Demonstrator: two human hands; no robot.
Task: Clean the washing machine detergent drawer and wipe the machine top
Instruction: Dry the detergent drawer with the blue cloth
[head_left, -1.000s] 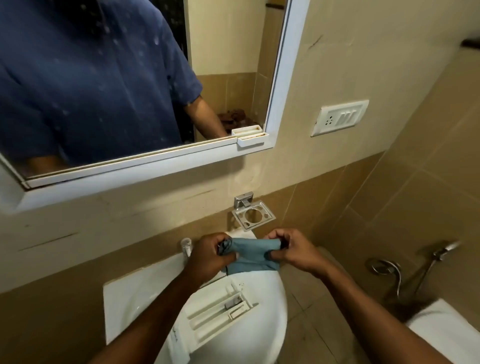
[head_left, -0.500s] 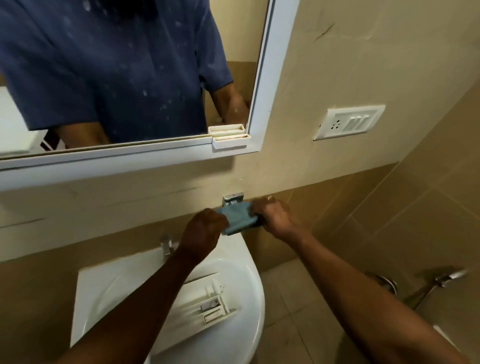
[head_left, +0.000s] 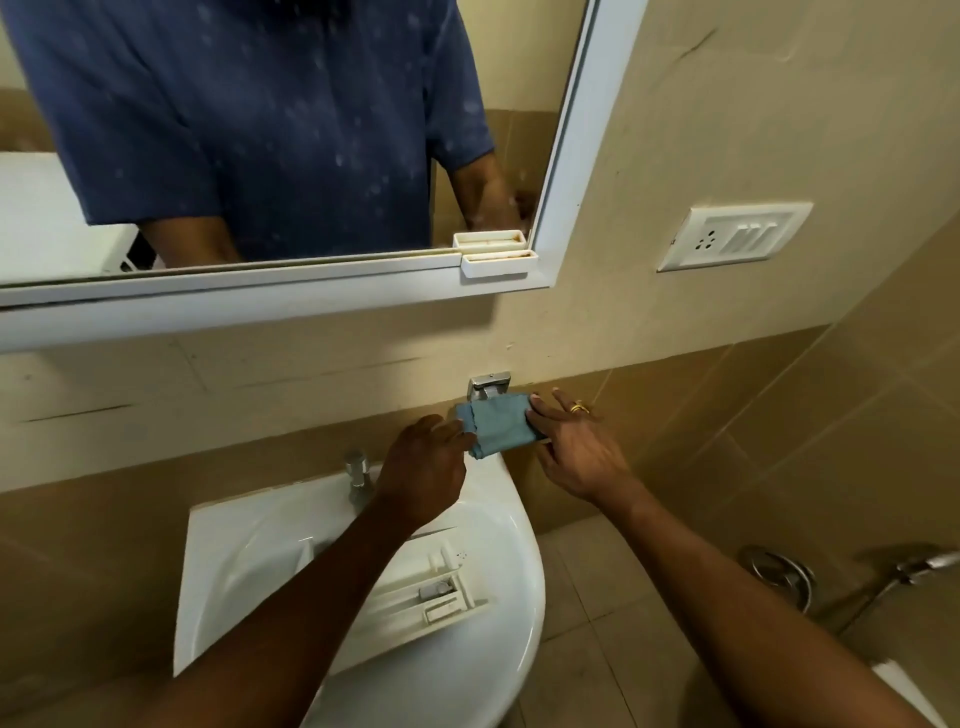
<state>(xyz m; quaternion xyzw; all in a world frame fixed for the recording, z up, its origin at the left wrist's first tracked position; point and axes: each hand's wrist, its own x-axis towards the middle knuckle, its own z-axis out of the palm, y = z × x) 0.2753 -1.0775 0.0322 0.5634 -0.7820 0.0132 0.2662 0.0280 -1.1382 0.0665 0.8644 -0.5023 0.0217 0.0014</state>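
Note:
A folded blue cloth (head_left: 497, 423) lies on the metal soap holder (head_left: 488, 386) fixed to the wall above the basin. My left hand (head_left: 423, 475) holds the cloth's left edge with its fingertips. My right hand (head_left: 574, 447) lies flat, straight fingers touching the cloth's right side. The white detergent drawer (head_left: 436, 597) rests inside the white wash basin (head_left: 467, 675), partly hidden under my left forearm. No washing machine is in view.
A chrome tap (head_left: 357, 475) stands at the basin's back. A white-framed mirror (head_left: 566, 197) with a small shelf (head_left: 496, 262) hangs above. A switch plate (head_left: 732, 236) is on the wall to the right. A hand sprayer (head_left: 924, 564) and a white fixture (head_left: 909, 691) sit low right.
Both hands carried the cloth up from over the basin to the soap holder. My right hand went from gripping the cloth to lying flat against it.

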